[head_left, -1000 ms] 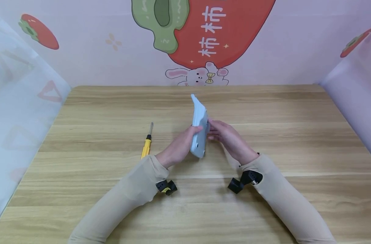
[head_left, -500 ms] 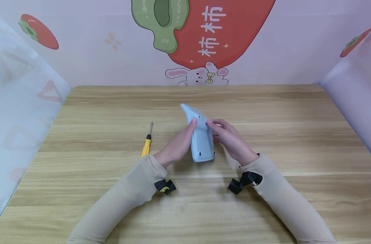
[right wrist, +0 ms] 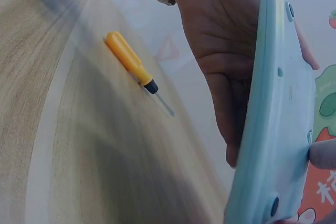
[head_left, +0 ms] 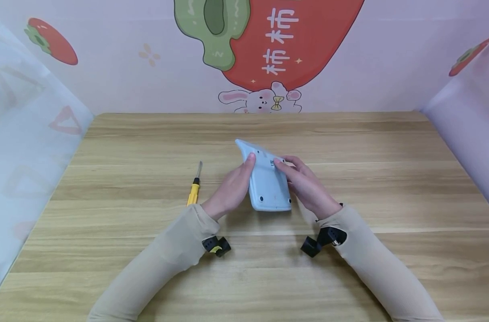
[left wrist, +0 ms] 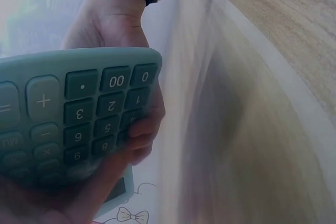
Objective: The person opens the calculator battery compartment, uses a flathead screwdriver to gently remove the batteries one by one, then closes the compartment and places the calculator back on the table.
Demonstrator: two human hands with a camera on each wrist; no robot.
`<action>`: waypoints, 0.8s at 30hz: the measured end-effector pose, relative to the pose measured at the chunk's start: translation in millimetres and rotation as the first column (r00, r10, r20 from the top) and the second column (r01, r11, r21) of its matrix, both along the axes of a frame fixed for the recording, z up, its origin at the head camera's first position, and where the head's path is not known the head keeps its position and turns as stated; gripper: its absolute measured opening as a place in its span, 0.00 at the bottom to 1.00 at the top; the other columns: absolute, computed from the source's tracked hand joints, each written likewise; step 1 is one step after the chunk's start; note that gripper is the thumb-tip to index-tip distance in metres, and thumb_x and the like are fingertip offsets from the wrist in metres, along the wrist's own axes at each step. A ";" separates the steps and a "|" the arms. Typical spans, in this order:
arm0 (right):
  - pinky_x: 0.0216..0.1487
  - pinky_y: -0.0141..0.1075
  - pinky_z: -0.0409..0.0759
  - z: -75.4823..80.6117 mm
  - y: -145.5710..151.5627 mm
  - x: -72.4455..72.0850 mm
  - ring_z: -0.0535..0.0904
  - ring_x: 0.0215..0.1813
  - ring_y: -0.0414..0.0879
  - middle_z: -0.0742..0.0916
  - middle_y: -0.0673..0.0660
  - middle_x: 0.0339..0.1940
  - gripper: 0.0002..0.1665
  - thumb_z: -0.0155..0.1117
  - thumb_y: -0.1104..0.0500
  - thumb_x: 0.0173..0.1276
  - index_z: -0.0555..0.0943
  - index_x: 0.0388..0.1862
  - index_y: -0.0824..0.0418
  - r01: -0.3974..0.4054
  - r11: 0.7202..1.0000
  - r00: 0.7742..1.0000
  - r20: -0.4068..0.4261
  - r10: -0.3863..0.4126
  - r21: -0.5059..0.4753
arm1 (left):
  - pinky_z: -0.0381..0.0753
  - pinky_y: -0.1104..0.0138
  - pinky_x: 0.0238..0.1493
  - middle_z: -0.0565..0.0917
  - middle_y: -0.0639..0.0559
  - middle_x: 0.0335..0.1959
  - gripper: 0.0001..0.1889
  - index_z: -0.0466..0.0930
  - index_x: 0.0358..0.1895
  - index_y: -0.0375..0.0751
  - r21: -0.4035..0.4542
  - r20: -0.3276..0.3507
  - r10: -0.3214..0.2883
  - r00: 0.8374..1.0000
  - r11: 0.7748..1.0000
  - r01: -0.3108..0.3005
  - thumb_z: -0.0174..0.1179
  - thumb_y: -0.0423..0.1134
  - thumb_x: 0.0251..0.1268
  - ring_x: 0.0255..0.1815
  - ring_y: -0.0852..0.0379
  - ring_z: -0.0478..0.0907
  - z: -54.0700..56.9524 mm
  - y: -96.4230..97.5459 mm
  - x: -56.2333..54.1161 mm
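Calculator (head_left: pixel 270 185), pale blue with rounded corners and white-marked teal keys (left wrist: pixel 80 112)

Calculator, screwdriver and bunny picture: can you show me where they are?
Calculator (head_left: pixel 269 184), head view: its light-blue back.
Screwdriver (right wrist: pixel 132 63), right wrist view: its handle.
Bunny picture (head_left: pixel 265 101), head view: the bunny's head.

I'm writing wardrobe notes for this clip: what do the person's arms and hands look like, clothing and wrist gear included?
The left hand and right hand are ungloved. The left sleeve and right sleeve are long, plain beige. Each arm wears a blocky black wrist camera; the left wrist camera has a small yellow patch.
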State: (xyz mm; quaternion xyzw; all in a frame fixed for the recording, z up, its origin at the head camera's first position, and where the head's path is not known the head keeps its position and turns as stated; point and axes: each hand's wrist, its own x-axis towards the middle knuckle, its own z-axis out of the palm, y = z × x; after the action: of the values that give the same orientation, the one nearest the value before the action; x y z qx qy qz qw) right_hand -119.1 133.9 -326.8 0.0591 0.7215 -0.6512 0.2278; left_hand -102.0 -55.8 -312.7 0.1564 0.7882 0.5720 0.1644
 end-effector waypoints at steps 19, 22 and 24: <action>0.74 0.50 0.56 3.0 6.5 -0.2 0.61 0.72 0.56 0.65 0.64 0.71 0.35 0.49 0.48 0.76 0.53 0.75 0.56 0.103 0.994 0.994 -0.032 -0.102 0.029 | 0.82 0.63 0.43 0.83 0.41 0.49 0.28 0.65 0.67 0.37 -0.003 0.046 0.107 0.993 0.994 -0.107 0.34 0.54 0.78 0.45 0.51 0.82 1.5 -3.8 -0.1; 0.73 0.49 0.57 3.0 8.2 0.0 0.62 0.70 0.55 0.66 0.63 0.70 0.33 0.49 0.48 0.76 0.55 0.74 0.54 0.113 0.993 0.993 -0.031 -0.112 0.024 | 0.82 0.63 0.42 0.82 0.41 0.47 0.27 0.65 0.66 0.37 -0.022 0.053 0.122 0.991 0.992 -0.121 0.35 0.53 0.78 0.43 0.51 0.82 0.9 -5.2 -0.7; 0.71 0.48 0.60 3.2 8.9 0.0 0.64 0.67 0.55 0.67 0.63 0.69 0.31 0.49 0.49 0.76 0.56 0.74 0.53 0.119 0.993 0.992 -0.033 -0.118 0.015 | 0.82 0.63 0.41 0.82 0.42 0.47 0.27 0.65 0.66 0.36 -0.035 0.063 0.134 0.989 0.991 -0.132 0.35 0.53 0.78 0.43 0.51 0.81 0.3 -6.7 -1.2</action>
State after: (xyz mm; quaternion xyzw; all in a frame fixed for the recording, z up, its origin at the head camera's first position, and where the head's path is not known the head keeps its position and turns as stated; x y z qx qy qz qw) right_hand -119.1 142.8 -323.7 0.0933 0.7259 -0.6582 0.1766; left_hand -103.2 -62.5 -312.4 0.0823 0.7998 0.5744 0.1538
